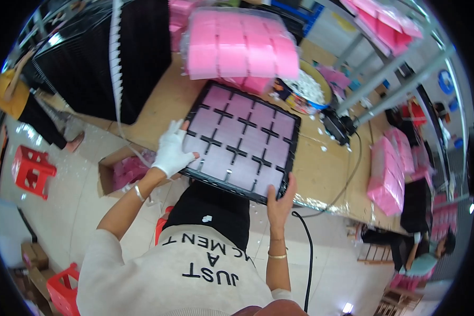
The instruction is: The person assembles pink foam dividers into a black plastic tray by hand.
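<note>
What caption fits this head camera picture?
Gloved left hand and bare right hand grip a black grid tray of pink pads.

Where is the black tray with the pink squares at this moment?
In the head view, the black tray lies at the centre on the wooden table, held between the gloved left hand and the bare right hand, just below the wrapped pink stack.

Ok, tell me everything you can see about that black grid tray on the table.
The black grid tray is a flat, roughly square frame, plastic by its look, split into sixteen compartments, each holding a pale pink square pad. It lies tilted at the near edge of the wooden table. The gloved left hand rests on its left edge; the bare right hand grips its near right corner.
</note>
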Demonstrator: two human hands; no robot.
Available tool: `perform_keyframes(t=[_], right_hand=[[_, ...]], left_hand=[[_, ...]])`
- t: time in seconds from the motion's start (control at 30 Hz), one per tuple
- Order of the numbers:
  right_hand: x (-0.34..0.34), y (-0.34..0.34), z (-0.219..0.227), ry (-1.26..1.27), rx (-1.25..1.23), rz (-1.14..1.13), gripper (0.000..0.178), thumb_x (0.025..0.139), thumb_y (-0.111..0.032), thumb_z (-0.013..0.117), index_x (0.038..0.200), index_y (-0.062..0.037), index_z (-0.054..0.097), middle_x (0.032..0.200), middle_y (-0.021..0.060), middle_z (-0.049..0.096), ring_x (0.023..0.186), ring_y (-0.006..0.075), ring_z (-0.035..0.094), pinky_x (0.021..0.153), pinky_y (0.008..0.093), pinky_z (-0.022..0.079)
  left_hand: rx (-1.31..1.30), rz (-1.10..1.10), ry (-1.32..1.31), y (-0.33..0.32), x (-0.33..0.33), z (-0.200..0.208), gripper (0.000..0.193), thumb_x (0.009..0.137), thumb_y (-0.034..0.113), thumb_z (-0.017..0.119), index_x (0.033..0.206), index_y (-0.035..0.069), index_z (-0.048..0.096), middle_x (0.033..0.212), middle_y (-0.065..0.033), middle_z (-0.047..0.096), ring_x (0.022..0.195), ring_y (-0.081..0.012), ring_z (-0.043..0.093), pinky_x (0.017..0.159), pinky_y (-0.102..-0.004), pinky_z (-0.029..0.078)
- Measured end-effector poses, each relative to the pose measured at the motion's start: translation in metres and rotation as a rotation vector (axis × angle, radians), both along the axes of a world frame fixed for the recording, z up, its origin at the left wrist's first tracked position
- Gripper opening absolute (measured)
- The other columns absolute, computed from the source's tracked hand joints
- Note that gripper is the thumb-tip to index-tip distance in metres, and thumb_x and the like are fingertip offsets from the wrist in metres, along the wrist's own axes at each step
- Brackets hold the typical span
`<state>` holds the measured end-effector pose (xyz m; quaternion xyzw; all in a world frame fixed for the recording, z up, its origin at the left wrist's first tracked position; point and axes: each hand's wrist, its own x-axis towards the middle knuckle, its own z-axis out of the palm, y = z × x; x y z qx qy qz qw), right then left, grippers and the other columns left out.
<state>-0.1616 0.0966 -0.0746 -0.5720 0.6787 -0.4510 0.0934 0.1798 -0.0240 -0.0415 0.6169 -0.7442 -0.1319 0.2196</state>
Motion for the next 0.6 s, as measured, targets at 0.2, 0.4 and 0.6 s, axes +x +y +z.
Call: perform_keyframes(t=[0.2, 0.4, 0.6], right_hand=[[-0.011, 0.001, -0.004, -0.212, 0.064, 0.149, 0.065, 0.097, -0.007, 0.052, 0.158, 0.0042, 0.031, 0.164, 0.023, 0.032, 0.154, 0.0364, 0.028, 0.126, 0.0419, 0.018], [-0.014, -0.003, 0.004, -0.144, 0.146, 0.178, 0.068, 0.097, -0.006, 0.051, 0.16, -0.0009, 0.029, 0.168, 0.0218, 0.026, 0.157, 0.035, 0.021, 0.127, 0.0456, 0.01], [-0.01, -0.003, 0.015, -0.038, 0.161, 0.153, 0.07, 0.091, -0.003, 0.052, 0.159, -0.0059, 0.035, 0.166, 0.0241, 0.03, 0.157, 0.0355, 0.021, 0.127, 0.0514, 0.006]], left_hand=[[0.146, -0.154, 0.349, -0.007, 0.029, -0.019, 0.096, 0.078, 0.006, 0.073, 0.162, 0.005, 0.025, 0.167, -0.0274, 0.023, 0.156, -0.0446, 0.016, 0.127, -0.0433, 0.018], [0.296, -0.239, 0.436, -0.004, 0.043, -0.002, 0.102, 0.074, -0.003, 0.063, 0.165, 0.009, 0.017, 0.172, -0.0206, 0.008, 0.159, -0.0368, 0.006, 0.128, -0.039, 0.012], [0.153, -0.238, 0.47, -0.004, 0.049, -0.014, 0.09, 0.076, 0.005, 0.059, 0.161, 0.005, 0.029, 0.17, -0.0194, 0.02, 0.159, -0.0353, 0.011, 0.128, -0.0387, 0.014]])
